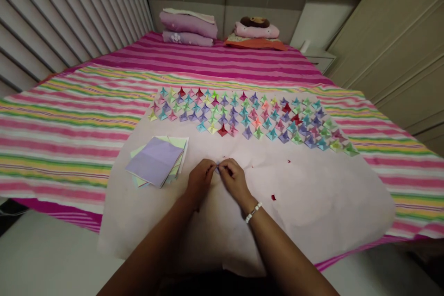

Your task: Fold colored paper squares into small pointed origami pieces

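My left hand (201,176) and my right hand (234,179) meet at the middle of a large pale sheet (312,203). Between their fingertips they pinch a small piece of bluish folded paper (217,168), mostly hidden by the fingers. Left of my hands lies a loose stack of coloured paper squares (156,161), a purple one on top. Beyond my hands, rows of small folded paper shapes (224,130) in many colours run across the sheet's far side. A white beaded bracelet (253,212) circles my right wrist.
Small dark red scraps (274,197) lie on the sheet to the right. Under it is a striped bedspread (62,134). At the far end are folded bedding piles (189,27) before a headboard (225,0); a white slatted rail (69,23) runs along the left.
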`<action>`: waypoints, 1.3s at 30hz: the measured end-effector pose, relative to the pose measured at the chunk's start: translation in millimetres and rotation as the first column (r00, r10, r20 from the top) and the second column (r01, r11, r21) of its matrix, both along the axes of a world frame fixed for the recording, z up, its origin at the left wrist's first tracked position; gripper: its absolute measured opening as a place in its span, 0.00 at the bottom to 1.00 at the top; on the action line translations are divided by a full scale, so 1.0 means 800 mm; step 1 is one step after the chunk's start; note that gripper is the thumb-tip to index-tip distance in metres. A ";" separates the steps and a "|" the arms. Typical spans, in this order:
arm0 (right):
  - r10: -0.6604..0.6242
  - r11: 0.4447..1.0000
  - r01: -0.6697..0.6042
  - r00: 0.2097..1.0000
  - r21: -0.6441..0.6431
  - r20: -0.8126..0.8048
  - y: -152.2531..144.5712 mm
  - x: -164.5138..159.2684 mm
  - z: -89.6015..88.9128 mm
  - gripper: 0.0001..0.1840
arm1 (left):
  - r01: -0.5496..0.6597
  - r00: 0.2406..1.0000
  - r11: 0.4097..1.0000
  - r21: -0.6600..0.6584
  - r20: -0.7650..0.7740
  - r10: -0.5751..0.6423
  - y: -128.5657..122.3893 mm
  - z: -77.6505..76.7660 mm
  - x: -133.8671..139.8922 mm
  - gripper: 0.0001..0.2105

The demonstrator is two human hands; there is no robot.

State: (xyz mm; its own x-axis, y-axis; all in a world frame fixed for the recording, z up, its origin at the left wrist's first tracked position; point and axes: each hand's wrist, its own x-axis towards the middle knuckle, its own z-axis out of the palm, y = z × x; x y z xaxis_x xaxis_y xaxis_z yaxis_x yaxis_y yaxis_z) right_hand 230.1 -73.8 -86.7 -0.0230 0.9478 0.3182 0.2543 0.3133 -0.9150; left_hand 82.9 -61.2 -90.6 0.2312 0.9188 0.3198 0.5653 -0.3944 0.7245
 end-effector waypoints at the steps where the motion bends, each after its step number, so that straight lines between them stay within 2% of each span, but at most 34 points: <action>1: -0.001 1.000 0.001 1.000 -0.004 0.000 0.000 0.000 0.000 0.07 | 0.002 1.000 1.000 0.003 0.002 -0.002 0.000 -0.001 0.000 0.06; 7: -0.044 0.998 0.042 0.998 -0.053 -0.034 -0.001 0.000 0.002 0.06 | -0.009 1.000 1.000 0.016 0.026 0.009 -0.001 0.001 0.001 0.05; 15: -0.107 0.986 0.088 0.985 -0.139 -0.133 -0.003 -0.003 0.000 0.06 | -0.084 0.996 0.996 -0.002 0.040 0.084 -0.003 0.004 0.003 0.06; 21: -0.101 0.990 0.087 0.987 -0.110 -0.127 -0.003 -0.003 -0.002 0.05 | -0.058 0.998 0.998 -0.022 0.037 0.059 -0.005 0.011 0.006 0.07; 24: -0.096 0.992 0.085 0.987 -0.090 -0.126 -0.003 -0.003 -0.002 0.05 | -0.047 0.998 0.999 -0.007 0.052 0.047 -0.004 0.013 0.008 0.04; 33: -0.122 0.992 0.117 0.980 -0.039 -0.154 -0.006 -0.004 -0.001 0.04 | -0.127 0.981 0.991 0.048 0.157 0.118 -0.004 0.008 0.004 0.04; 39: -0.125 0.992 0.126 0.980 -0.001 -0.156 -0.006 -0.002 -0.001 0.06 | -0.059 0.984 0.991 0.123 0.173 0.037 -0.005 0.006 0.001 0.09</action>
State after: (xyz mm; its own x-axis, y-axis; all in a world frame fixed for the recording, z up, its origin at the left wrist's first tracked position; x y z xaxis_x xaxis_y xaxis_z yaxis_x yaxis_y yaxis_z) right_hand 228.2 -78.5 -87.8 0.1465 0.9370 0.3171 0.1471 0.2963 -0.9437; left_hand 84.0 -65.1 -85.8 0.1203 0.8769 0.4654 0.4585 -0.4649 0.7574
